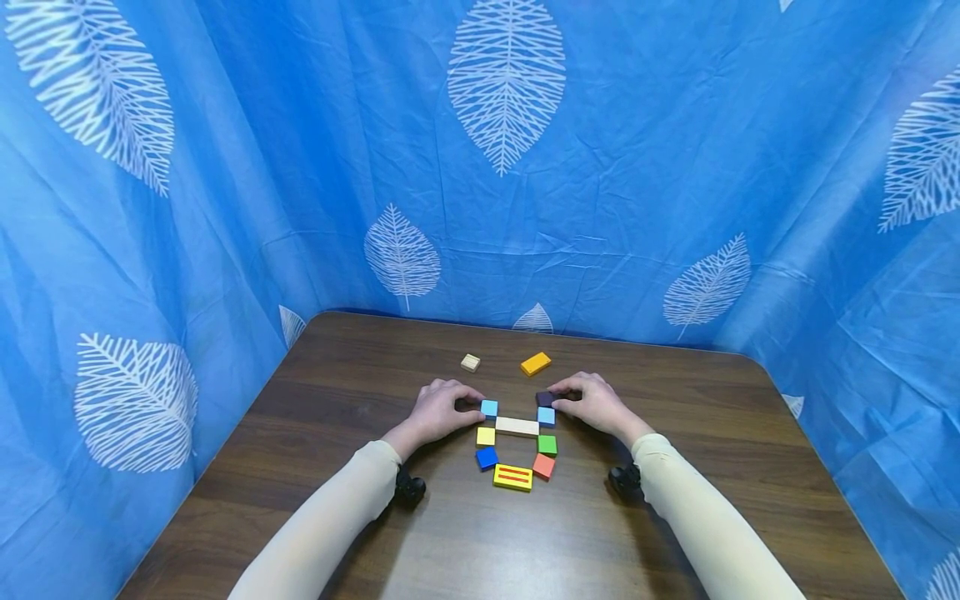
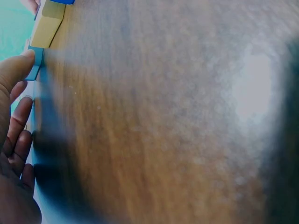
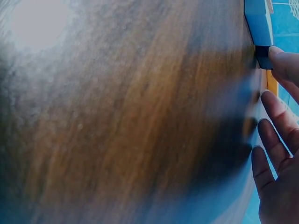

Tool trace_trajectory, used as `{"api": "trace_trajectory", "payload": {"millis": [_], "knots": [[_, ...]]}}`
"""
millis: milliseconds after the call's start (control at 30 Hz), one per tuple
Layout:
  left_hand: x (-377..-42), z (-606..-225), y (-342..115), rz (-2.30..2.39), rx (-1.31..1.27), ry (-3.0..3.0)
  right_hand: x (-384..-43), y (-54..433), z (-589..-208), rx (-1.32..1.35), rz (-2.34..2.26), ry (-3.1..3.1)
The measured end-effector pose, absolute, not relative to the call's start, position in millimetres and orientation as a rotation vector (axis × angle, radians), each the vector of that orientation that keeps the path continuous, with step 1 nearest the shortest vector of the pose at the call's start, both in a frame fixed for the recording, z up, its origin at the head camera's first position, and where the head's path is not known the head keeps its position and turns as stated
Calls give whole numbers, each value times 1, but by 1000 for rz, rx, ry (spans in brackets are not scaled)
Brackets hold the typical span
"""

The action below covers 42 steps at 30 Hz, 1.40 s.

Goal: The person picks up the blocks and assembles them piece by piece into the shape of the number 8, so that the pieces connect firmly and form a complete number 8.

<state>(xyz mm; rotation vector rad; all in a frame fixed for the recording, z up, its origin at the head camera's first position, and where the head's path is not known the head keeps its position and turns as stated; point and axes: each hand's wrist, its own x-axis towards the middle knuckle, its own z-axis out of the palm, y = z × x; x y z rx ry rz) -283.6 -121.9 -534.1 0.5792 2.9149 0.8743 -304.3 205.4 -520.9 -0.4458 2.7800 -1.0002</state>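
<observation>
My left hand [image 1: 438, 410] pinches a light blue block [image 1: 489, 408] between thumb and forefinger, its other fingers loosely bent in the left wrist view. Across from it, my right hand [image 1: 596, 402] grips a dark, almost black block [image 1: 544, 399] by its right side. Just nearer than that one lies a second light blue block [image 1: 546, 416]. Between the two sides runs a long pale wooden block [image 1: 517, 427]. Below it, a yellow block [image 1: 486, 436] and a blue block [image 1: 487, 458] line the left, a green block [image 1: 547, 445] and a red block [image 1: 543, 467] the right.
A yellow block with red stripes [image 1: 513, 477] lies at the near end of the ring. Farther back are an orange block [image 1: 536, 364] and a small cream block [image 1: 470, 362]. Blue leaf-patterned curtains [image 1: 585, 208] hang behind and beside the brown wooden table [image 1: 360, 358].
</observation>
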Motion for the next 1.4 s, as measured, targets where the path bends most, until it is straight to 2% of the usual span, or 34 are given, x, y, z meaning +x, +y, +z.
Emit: {"api": "trace_trajectory", "payload": {"millis": [300, 833, 1400], "knots": [[-288, -527, -124, 963, 550, 2883, -305, 208, -522, -447, -957, 2816], [-320, -514, -116, 889, 75, 3115, -306, 211, -524, -420, -952, 2823], [-334, -514, -102, 772, -128, 3072, -305, 205, -524, -431, -928, 2829]]}}
